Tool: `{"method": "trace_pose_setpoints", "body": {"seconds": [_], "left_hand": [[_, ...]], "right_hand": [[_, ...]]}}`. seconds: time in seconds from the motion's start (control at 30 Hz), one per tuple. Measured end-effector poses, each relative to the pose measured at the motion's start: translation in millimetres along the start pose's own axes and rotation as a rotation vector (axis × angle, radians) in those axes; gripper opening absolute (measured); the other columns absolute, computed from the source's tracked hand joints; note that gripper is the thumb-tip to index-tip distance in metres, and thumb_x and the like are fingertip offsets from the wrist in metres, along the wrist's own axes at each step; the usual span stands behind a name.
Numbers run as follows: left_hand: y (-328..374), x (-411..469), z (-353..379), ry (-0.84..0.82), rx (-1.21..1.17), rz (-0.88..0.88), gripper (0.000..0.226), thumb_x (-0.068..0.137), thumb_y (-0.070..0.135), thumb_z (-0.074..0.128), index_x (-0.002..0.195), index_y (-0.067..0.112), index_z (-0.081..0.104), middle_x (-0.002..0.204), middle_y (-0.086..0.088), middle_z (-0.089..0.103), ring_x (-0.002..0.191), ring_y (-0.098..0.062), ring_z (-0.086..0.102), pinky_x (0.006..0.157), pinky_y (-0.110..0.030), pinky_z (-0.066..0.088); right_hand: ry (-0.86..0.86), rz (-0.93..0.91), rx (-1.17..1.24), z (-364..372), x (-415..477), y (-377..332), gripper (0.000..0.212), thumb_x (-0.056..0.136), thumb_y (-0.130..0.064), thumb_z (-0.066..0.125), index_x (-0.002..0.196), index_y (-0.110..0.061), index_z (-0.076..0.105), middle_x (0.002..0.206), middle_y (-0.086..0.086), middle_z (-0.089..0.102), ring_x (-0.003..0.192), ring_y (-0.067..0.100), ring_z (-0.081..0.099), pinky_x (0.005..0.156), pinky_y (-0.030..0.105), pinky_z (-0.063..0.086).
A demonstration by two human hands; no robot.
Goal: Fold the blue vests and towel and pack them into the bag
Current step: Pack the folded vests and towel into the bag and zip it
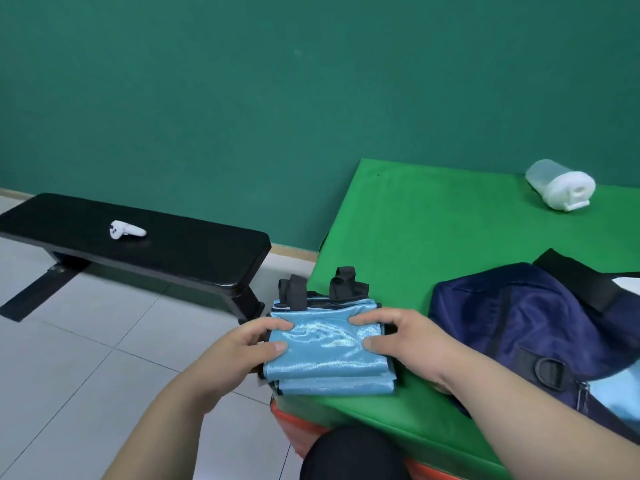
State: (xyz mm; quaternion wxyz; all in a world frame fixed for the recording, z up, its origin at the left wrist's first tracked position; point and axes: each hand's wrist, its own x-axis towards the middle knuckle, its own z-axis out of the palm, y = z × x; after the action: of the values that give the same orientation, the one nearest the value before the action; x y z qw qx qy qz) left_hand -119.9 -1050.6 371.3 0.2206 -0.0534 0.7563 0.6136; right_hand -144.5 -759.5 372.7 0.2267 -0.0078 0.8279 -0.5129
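Half done or better, judging by the layout. Gripping a stack of folded blue vests (325, 355) at lower centre: left hand (247, 344) curled round its left edge, right hand (398, 337) round its right edge, thumbs on top, fingers hooked over the upper side. Sits on the near left corner of the green table (433, 220), slightly overhanging, with black straps (343, 282) poking up at the far end. Looks fully folded, at least two layers showing along the near side.

Left to do, as a guess: shifting the stack right and into the navy bag (519, 327), slumped on the table just beside the right hand at right of frame. Cannot make out the bag's opening from here. Pale blue fabric (602, 393) at its lower right edge, maybe something already packed, maybe the towel; no telling. No separate towel seen anywhere else.

Around: clear shaker bottle (559, 185) on its side at upper right, well apart from the stack and off the path. At left, across the tiled floor (86, 358), a black workout bench (173, 251) with a white controller (126, 231) on it; no obstruction. Likeliest snag: the bag's sagging top, probably needing one hand to hold it open.
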Motion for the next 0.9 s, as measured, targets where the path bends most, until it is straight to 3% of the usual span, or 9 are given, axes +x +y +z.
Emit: {"method": "trace_pose_setpoints", "body": {"seconds": [0.1, 0.2, 0.27, 0.33, 0.53, 0.7, 0.8, 0.9], "left_hand": [[4.4, 1.5, -4.0, -0.046, 0.002, -0.011, 0.028, 0.096, 0.011, 0.061, 0.113, 0.031, 0.072, 0.113, 0.002, 0.072, 0.087, -0.011, 0.068, 0.074, -0.028, 0.052], [5.1, 3.4, -6.6, -0.078, -0.011, -0.016, 0.032, 0.093, 0.009, 0.064, 0.111, 0.033, 0.073, 0.115, 0.003, 0.072, 0.091, -0.013, 0.068, 0.078, -0.029, 0.053], [2.8, 3.6, -6.2, -0.087, -0.023, -0.009, 0.034, 0.084, 0.015, 0.069, 0.112, 0.035, 0.072, 0.115, -0.001, 0.071, 0.089, -0.013, 0.067, 0.076, -0.028, 0.052], [-2.6, 2.9, -4.9, -0.076, -0.022, -0.006, 0.041, 0.076, 0.021, 0.068, 0.114, 0.035, 0.071, 0.117, -0.003, 0.069, 0.09, -0.015, 0.065, 0.075, -0.03, 0.051], [-22.7, -15.9, 0.9, -0.046, -0.069, -0.004, 0.041, 0.071, 0.022, 0.072, 0.11, 0.036, 0.072, 0.112, -0.007, 0.072, 0.09, -0.018, 0.068, 0.077, -0.029, 0.053], [-21.0, -18.6, 2.6, -0.022, 0.079, 0.003, 0.033, 0.096, 0.019, 0.064, 0.114, 0.047, 0.067, 0.105, -0.006, 0.073, 0.088, -0.02, 0.068, 0.084, -0.037, 0.054], [-16.4, -20.0, -0.1, -0.034, 0.14, -0.011, 0.033, 0.097, 0.024, 0.061, 0.118, 0.049, 0.063, 0.109, -0.005, 0.071, 0.1, -0.031, 0.066, 0.089, -0.042, 0.055], [-12.4, -21.8, 0.0, -0.063, 0.163, -0.021, 0.033, 0.097, 0.026, 0.062, 0.118, 0.051, 0.061, 0.114, 0.003, 0.068, 0.104, -0.03, 0.064, 0.089, -0.044, 0.055]], "right_hand": [[0.006, 0.009, -0.013, 0.2, -1.4, -1.0, 0.032, 0.087, -0.027, 0.075, 0.104, -0.054, 0.071, 0.12, 0.0, 0.071, 0.131, 0.051, 0.036, 0.111, 0.064, 0.028], [0.003, 0.019, 0.002, -2.2, -1.3, -1.8, 0.033, 0.086, -0.025, 0.076, 0.103, -0.053, 0.072, 0.121, -0.02, 0.067, 0.131, 0.048, 0.043, 0.112, 0.056, 0.036], [-0.003, 0.012, 0.035, -1.7, -2.3, -3.1, 0.036, 0.086, -0.021, 0.077, 0.104, -0.052, 0.073, 0.136, -0.019, 0.058, 0.129, 0.023, 0.054, 0.109, 0.033, 0.039], [-0.005, 0.008, 0.077, 1.5, -4.9, -3.5, 0.037, 0.085, -0.018, 0.077, 0.103, -0.05, 0.074, 0.137, -0.018, 0.056, 0.128, 0.003, 0.048, 0.105, 0.023, 0.031], [-0.038, -0.02, 0.118, 14.7, -21.6, 11.1, 0.04, 0.084, -0.018, 0.079, 0.107, -0.049, 0.073, 0.136, -0.023, 0.055, 0.131, -0.005, 0.041, 0.111, 0.023, 0.027], [-0.071, -0.038, 0.085, 9.8, -21.0, 6.1, 0.04, 0.083, -0.018, 0.08, 0.106, -0.049, 0.073, 0.129, -0.027, 0.057, 0.12, -0.011, 0.049, 0.104, 0.016, 0.036], [-0.075, -0.041, 0.079, 8.9, -21.5, 5.1, 0.039, 0.082, -0.018, 0.081, 0.106, -0.049, 0.073, 0.129, -0.026, 0.057, 0.117, -0.009, 0.052, 0.101, 0.016, 0.037], [-0.047, -0.041, 0.106, 11.1, -23.2, 6.3, 0.04, 0.082, -0.015, 0.081, 0.104, -0.048, 0.074, 0.128, -0.025, 0.057, 0.117, -0.011, 0.05, 0.096, 0.014, 0.038]]}}
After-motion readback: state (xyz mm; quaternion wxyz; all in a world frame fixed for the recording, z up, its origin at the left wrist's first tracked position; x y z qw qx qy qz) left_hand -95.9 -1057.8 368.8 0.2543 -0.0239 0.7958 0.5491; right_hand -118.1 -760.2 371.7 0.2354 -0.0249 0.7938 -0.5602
